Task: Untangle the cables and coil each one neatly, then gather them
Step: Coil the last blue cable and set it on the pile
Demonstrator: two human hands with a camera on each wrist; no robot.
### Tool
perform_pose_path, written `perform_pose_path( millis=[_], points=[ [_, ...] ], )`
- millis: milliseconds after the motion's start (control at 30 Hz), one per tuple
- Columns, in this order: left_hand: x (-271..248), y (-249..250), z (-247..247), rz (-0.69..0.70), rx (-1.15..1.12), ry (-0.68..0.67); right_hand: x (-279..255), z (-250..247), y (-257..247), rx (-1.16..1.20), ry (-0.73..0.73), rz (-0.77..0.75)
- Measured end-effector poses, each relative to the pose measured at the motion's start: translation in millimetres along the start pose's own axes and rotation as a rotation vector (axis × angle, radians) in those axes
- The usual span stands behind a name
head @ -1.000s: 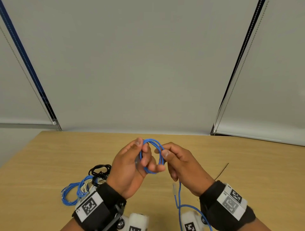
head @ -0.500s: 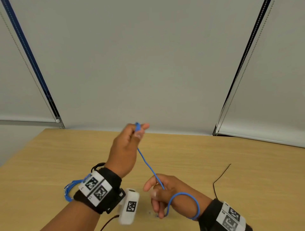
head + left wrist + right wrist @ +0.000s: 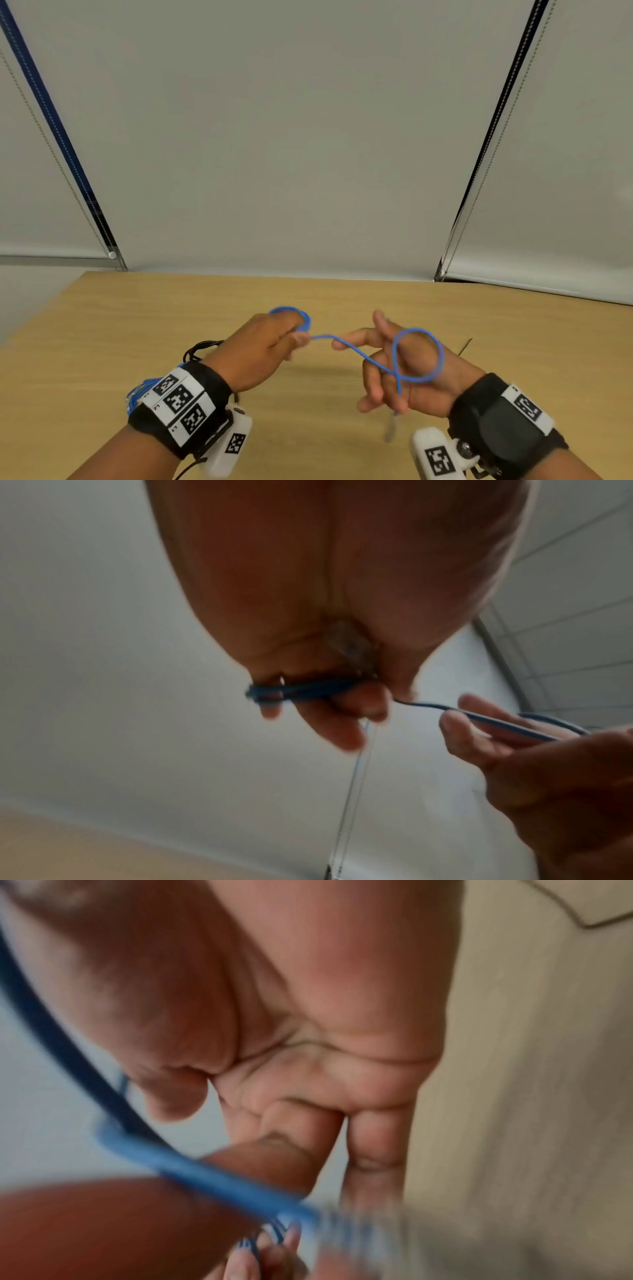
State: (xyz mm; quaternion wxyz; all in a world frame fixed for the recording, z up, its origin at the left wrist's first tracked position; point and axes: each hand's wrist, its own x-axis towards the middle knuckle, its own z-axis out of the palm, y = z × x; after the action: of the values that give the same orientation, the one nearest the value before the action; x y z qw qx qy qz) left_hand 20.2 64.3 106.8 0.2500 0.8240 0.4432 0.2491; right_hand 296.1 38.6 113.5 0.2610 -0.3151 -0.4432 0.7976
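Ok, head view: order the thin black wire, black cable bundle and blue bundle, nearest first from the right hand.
1. thin black wire, right of the right hand.
2. black cable bundle, past the left hand.
3. blue bundle, farthest left.

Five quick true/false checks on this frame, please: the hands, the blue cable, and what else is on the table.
1. The left hand holds a small coil of the blue cable. True.
2. The blue cable lies flat on the table. False: it spans the air between the two hands.
3. A loop of it circles the right hand. True.
4. The right hand holds a black cable. False: the thin black cable lies on the table beyond that hand.
5. A bundle of cables sits on the table behind the left wrist. True.
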Motion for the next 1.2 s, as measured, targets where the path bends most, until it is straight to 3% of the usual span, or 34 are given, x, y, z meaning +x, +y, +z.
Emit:
perform_pose_path(
  millis=[100, 200, 400, 533, 633, 700, 767, 867, 1033, 1133, 1200],
  points=[
    [2.3, -21.7, -9.8, -0.160, 0.125, 0.263, -1.4, -19.8, 4.7, 0.247, 0.163, -0.112],
    [0.5, -45.4, -14.3, -0.364, 0.157, 0.318, -2.6, -38.4, 6.0, 0.308, 0.452, -0.293],
    [-2.5, -55.6, 1.8, -0.482, 0.092, 0.220, -0.1, -30.3, -2.1, -0.207, 0.757, -0.242],
    [0.4, -39.5, 13.1, -0.545, -0.127, 0.227, 5.2, -9.2, -11.1, -0.487, 0.914, -0.452],
    [-0.3, -18.1, 24.8, -0.578, -0.555, 0.191, 15.5, 8.8, -8.2, -0.754, 0.773, -0.527],
    [0.6, -0.5, 31.4, -0.560, -0.849, 0.142, 25.5, 20.1, 5.1, -0.906, 0.567, -0.425],
    [1.9, 14.6, 33.0, -0.547, -1.066, 0.099, 32.9, 25.2, 16.6, -0.988, 0.492, -0.371],
    [0.3, 28.3, 28.4, -0.511, -1.254, 0.039, 35.5, 22.7, 11.7, -0.812, 0.591, -0.438],
    [-8.1, 39.1, 23.9, -0.356, -1.343, -0.109, 33.0, 13.3, -7.7, -0.655, 0.598, -0.515],
    [-7.6, 42.3, 19.8, -0.218, -1.518, -0.086, 31.6, 9.3, -4.3, -0.576, 0.536, -0.459],
    [-4.2, 42.5, 16.3, -0.144, -1.598, 0.002, 31.8, 12.5, 9.0, -0.564, 0.461, -0.390]
  ],
)
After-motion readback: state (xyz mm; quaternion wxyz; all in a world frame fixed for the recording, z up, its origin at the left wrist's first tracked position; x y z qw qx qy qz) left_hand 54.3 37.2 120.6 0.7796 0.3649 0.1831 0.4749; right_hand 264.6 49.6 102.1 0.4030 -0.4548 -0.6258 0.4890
